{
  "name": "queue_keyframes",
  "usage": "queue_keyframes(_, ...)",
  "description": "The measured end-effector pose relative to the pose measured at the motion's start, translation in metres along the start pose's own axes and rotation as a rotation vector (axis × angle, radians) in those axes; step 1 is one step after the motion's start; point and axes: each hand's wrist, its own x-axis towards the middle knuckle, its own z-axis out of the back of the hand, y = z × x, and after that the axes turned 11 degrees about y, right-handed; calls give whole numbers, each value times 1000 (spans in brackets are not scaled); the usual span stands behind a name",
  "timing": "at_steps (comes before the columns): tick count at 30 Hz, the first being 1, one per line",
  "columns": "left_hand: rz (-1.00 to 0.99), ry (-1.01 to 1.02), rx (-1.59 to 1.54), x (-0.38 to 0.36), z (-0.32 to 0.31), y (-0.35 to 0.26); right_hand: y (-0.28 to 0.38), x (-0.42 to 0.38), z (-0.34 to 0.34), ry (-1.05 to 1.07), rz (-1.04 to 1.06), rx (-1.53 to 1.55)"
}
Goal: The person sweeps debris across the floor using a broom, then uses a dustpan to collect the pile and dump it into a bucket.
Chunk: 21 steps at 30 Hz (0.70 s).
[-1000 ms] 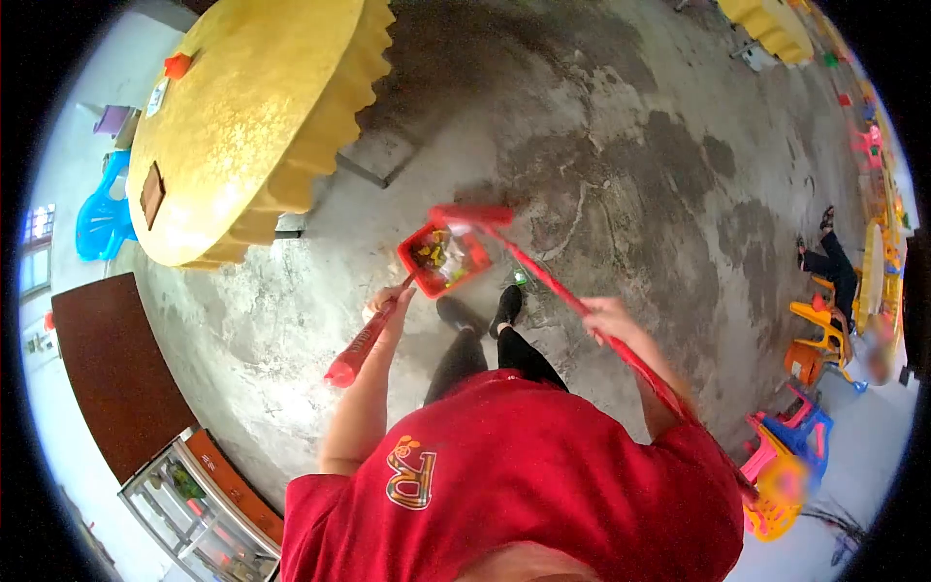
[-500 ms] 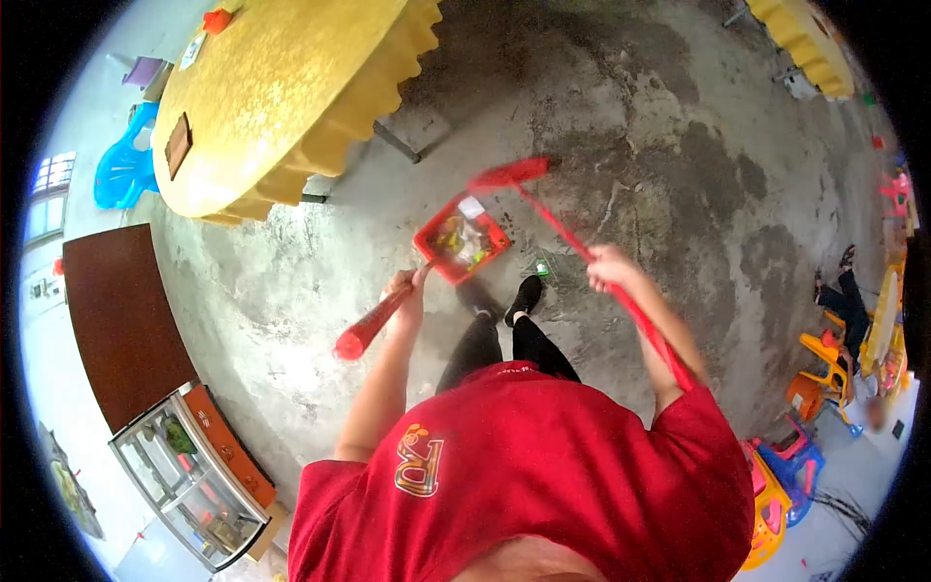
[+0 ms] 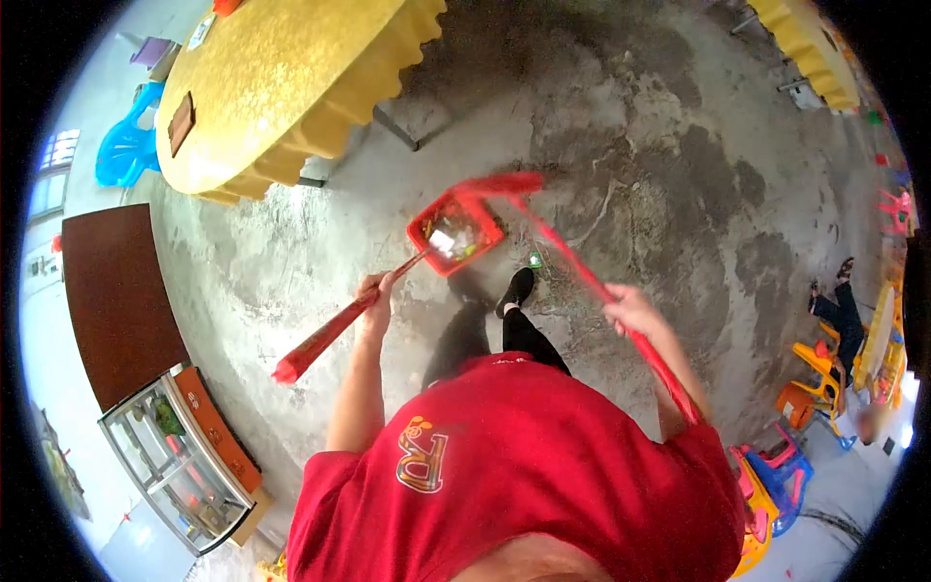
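Note:
My left hand [image 3: 376, 299] is wrapped round the long handle of a red dustpan [image 3: 415, 233], whose thick red grip slants down to the left. Inside the pan lie bits of litter [image 3: 465, 231], among them a white piece and some yellow-green scraps. In my right hand [image 3: 632, 312] is the red handle of a broom [image 3: 572, 260], closed in my fingers. The broom's red head is at the far rim of the dustpan, slightly blurred. A small green and white scrap [image 3: 534, 259] lies on the floor beside my black shoe [image 3: 517, 288].
A round table with a yellow cloth [image 3: 291, 87] stands at upper left, a blue chair [image 3: 128, 145] beside it. At lower left is a glass display cabinet [image 3: 179, 461]. Colourful plastic stools [image 3: 776, 475] and a seated person's legs [image 3: 842, 320] are at right.
The dustpan's grip has swung outward to the lower left with my left hand. The broom head has shifted onto the pan's far edge, and the white piece lies nearer the handle.

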Motion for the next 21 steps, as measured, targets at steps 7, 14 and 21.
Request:
queue_keyframes(7,-37,-32,95,-19,-20,35,-49,22,-10,-34,-20,108)
queue_keyframes(14,-3,16,106,-17,-5,13,-42,-24,-98,35,-2,145)
queue_keyframes(21,-25,18,190,-51,19,47,1,78,-71,-191,102,-144)
